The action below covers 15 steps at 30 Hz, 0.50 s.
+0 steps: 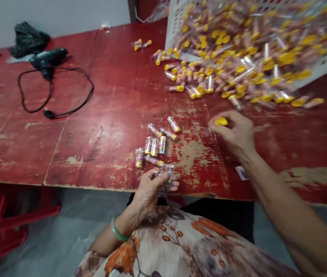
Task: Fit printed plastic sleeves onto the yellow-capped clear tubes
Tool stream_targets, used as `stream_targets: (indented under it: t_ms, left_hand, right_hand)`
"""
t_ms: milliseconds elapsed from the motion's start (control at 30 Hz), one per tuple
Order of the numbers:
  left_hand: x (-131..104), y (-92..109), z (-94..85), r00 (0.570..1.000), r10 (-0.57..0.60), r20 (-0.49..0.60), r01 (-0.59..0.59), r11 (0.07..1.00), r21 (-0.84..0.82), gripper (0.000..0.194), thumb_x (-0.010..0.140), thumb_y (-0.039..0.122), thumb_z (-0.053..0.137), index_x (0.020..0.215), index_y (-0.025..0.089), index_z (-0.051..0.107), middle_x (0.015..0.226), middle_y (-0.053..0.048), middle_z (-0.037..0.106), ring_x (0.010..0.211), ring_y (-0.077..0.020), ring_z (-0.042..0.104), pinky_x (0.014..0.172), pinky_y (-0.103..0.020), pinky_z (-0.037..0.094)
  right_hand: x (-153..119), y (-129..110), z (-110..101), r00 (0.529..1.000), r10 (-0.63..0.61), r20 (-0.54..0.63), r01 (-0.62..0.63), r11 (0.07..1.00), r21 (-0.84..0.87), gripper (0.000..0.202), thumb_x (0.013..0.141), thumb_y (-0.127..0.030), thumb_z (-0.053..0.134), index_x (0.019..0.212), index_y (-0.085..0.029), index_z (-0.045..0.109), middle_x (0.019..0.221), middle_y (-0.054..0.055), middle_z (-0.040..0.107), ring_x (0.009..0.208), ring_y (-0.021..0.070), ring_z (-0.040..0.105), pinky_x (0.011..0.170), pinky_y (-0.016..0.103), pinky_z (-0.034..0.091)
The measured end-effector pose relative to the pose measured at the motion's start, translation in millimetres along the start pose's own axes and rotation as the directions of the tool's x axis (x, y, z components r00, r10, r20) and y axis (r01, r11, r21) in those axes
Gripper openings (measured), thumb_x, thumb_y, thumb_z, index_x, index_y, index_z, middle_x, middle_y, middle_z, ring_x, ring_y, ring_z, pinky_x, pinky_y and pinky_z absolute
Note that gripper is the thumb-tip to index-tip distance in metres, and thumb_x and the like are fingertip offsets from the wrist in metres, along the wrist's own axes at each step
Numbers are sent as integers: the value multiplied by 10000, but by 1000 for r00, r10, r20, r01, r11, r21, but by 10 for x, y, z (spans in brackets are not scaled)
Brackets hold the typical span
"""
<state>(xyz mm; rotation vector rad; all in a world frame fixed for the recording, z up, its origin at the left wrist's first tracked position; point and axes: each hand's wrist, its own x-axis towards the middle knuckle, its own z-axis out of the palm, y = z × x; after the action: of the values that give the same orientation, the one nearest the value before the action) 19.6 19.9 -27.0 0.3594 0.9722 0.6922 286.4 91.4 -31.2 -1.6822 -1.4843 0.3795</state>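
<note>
My left hand is closed around a small stack of printed labels at the table's front edge. My right hand, blurred by motion, pinches a small tube with a yellow cap over the table, just below the heap. Several wrapped tubes with printed labels lie beyond my left hand. A large heap of clear tubes with yellow caps spills toward me from a white basket.
The red worn table carries a dark heat gun with its looped cable, a black plastic bundle and a few stray tubes. A small paper piece lies by my right forearm. Red stools stand lower left.
</note>
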Motion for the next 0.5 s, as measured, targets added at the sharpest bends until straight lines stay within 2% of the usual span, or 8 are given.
stream_targets:
  t_ms: [33,67,133,200,233,300,500]
  left_hand:
    - [4,-12,1,1000,10,3,-10,1000,-1,331,644,289,793,853,87,635,762,-98,709,635,-193,691,613,-291,575]
    - [4,-24,1,1000,23,4,-23,1000,2,329,644,295,793,846,88,636,759,-94,706,632,-190,689,607,-288,573]
    - [-7,-54,0,999,47,1,-47,999,16,327,635,301,798,828,92,638,752,-81,701,622,-178,682,592,-276,565]
    - [-26,-89,1,998,66,1,-66,997,38,331,620,309,808,815,94,647,747,-71,698,615,-165,674,585,-264,558]
    - [-37,-106,1,997,75,4,-75,996,53,339,613,314,811,818,93,656,745,-69,698,612,-159,670,586,-260,555]
    - [-60,-137,6,996,85,9,-86,992,89,364,595,323,820,833,89,673,733,-68,699,603,-153,663,588,-257,549]
    - [-133,-162,24,993,108,54,-115,984,134,366,602,336,813,859,101,700,725,-64,710,600,-152,655,612,-272,545]
  right_hand:
    - [-254,-110,10,992,125,5,-120,945,303,228,754,-328,536,939,-200,577,790,50,611,647,159,560,594,310,429]
    - [-500,-218,35,966,218,141,-260,821,509,263,726,-330,565,966,-222,577,755,23,608,601,158,556,542,300,424]
    - [-925,-423,127,867,344,360,-498,617,609,198,664,-332,645,812,-206,610,615,-11,563,509,126,498,465,257,374]
    - [-1202,-587,249,761,430,486,-649,496,576,208,631,-357,706,710,-189,612,536,-34,513,449,89,429,431,230,328]
    - [-1279,-647,305,723,452,523,-691,464,554,230,624,-375,724,698,-183,621,525,-39,507,438,78,411,426,223,315]
    - [-1336,-725,379,689,446,571,-725,444,527,254,626,-399,734,729,-180,654,529,-38,527,440,75,415,429,217,310]
    - [-1246,-798,359,702,392,594,-703,517,489,192,595,-338,726,613,-168,639,500,-31,553,422,80,437,427,216,323]
